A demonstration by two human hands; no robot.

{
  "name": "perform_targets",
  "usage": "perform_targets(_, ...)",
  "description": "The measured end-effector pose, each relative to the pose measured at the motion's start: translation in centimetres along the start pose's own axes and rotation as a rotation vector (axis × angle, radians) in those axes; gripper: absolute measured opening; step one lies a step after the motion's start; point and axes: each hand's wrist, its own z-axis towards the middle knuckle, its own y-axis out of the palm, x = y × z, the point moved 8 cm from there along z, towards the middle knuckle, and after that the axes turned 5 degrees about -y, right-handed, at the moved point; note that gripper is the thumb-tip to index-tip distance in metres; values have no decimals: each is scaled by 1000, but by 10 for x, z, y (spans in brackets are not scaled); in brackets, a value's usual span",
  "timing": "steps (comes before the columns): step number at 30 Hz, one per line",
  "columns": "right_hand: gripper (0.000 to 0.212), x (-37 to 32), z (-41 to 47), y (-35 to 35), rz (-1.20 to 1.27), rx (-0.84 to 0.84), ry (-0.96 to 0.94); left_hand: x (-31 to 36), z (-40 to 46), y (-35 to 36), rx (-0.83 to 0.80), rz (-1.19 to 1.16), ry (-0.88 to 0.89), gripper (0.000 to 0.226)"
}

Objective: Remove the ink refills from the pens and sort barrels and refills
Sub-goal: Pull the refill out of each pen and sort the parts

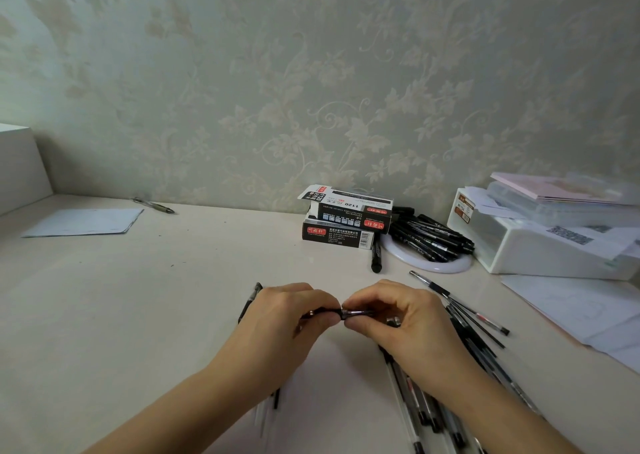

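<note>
I hold one pen (341,312) level above the table (194,280), between my two hands, straight in front of the stacked pen boxes (346,218) and nearer to me than they are. My left hand (287,318) has its fingers curled round the dark barrel end, thumb and forefinger pinching it just where the two hands meet. My right hand (401,318) is closed the same way on the other end, fingertips pinched on the shiny, clear section of the pen; thumb and forefinger of both hands nearly touch each other. Neither hand is spread open at all, and I cannot tell whether the pen has started to come apart under my fingers.

Under and beyond my right wrist, on the side of the boxes where the white ring lies, a loose heap of pens (478,329) fans out over the table, some running down past my forearm toward the lower edge. By my left hand, a single dark pen (250,301) pokes out from behind the knuckles, and a few thin pieces (268,405) show beneath my left forearm; they are too blurred to name.

Just right of the boxes a pile of black markers (433,237) rests on a white ring (429,266), with one marker (376,259) lying alone in front of the boxes. Far left of the boxes lie a sheet of paper (86,223) and one more pen (154,205) near the wall.
</note>
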Motion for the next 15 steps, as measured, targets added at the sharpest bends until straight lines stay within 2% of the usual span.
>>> perform_targets(4,37,6,-3,-1,-88,63,35,-5,1,-13,125,76,-24,10)
perform_targets(8,14,11,-2,-26,-342,194,64,-41,4,-50,331,209,-251,4)
perform_targets(12,22,19,-3,-32,-581,156,143,-90,-3,-62,261,390,-539,12)
perform_targets(15,27,20,-6,-22,-633,97,149,-107,-9,-53,151,413,-629,12)
